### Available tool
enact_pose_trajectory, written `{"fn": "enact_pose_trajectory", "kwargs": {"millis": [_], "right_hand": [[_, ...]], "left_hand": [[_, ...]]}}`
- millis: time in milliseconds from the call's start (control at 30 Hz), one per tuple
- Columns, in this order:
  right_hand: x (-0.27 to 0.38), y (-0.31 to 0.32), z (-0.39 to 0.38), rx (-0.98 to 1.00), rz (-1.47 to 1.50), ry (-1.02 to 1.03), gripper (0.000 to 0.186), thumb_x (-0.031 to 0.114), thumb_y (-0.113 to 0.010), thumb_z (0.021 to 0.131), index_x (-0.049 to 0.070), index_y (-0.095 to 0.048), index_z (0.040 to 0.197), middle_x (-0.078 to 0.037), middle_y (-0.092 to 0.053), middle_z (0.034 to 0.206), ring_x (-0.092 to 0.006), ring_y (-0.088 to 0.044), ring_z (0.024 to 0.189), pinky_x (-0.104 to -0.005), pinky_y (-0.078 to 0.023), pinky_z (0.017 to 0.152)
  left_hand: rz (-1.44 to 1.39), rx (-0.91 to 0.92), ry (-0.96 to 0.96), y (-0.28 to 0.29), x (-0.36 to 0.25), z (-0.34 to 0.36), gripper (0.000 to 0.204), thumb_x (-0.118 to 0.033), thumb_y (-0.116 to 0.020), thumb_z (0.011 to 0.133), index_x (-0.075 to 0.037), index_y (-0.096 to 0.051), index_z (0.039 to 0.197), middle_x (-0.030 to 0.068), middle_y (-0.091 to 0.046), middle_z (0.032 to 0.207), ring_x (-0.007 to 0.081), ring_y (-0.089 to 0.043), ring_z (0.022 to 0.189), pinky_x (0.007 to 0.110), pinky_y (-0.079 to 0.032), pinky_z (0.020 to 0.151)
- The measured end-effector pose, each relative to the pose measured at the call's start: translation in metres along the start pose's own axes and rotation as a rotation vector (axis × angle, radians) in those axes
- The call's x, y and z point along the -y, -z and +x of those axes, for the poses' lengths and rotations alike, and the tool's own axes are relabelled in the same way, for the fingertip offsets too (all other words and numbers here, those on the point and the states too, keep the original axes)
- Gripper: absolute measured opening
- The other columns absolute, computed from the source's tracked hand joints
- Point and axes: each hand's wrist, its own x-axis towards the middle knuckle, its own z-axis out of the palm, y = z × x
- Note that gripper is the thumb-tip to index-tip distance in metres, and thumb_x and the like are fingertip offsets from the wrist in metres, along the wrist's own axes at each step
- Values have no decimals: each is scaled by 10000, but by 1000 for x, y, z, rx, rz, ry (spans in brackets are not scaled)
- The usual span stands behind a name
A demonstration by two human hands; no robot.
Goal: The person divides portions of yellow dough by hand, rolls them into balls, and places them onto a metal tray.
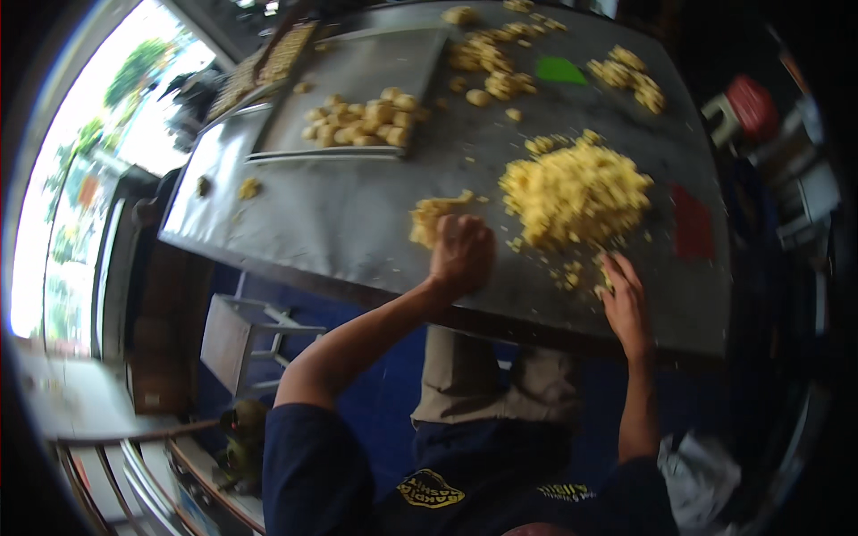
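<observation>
Left hand (462,252) fisted on a dough lump (429,219); right hand (624,299) open, flat by the crumb heap (576,195) — crumbs near the table edge (500,322) may spill off

**What the view withholds**

The left hand (461,253) is curled over a small yellow dough lump (429,217), hiding its near part. The right hand (624,299) has blurred fingertips. The tray (357,62) at the counter (340,223) far edge is cut off. Dough pieces (362,121) are too small to tell apart.

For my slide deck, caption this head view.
Left hand presses yellow dough; right hand rests by crumbly pile.
</observation>
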Motion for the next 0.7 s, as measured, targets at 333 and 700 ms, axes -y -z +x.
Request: {"fn": "enact_pose_trajectory", "kwargs": {"millis": [333, 700], "right_hand": [[-8, 3, -4, -72, 176, -14, 281, -65, -612, 848, 0, -723, 1098, -167, -657, 1093, -350, -645, 986, -410, -536, 821], [-5, -11, 46, -16, 2, 48, 237, -49, -661, 829, 13, -749, 1040, -153, -726, 1012, -327, -689, 924, -400, -555, 817]], "left_hand": [[-60, 14, 226, 30, -23, -42, 299, -168, -603, 835, -40, -586, 1105, 122, -522, 1072, 300, -494, 1057, 470, -328, 924], [-465, 21, 675, 37, -34, -52, 157, -194, -622, 943, -76, -606, 1044, 83, -610, 1051, 288, -521, 1079, 455, -328, 949]]}}
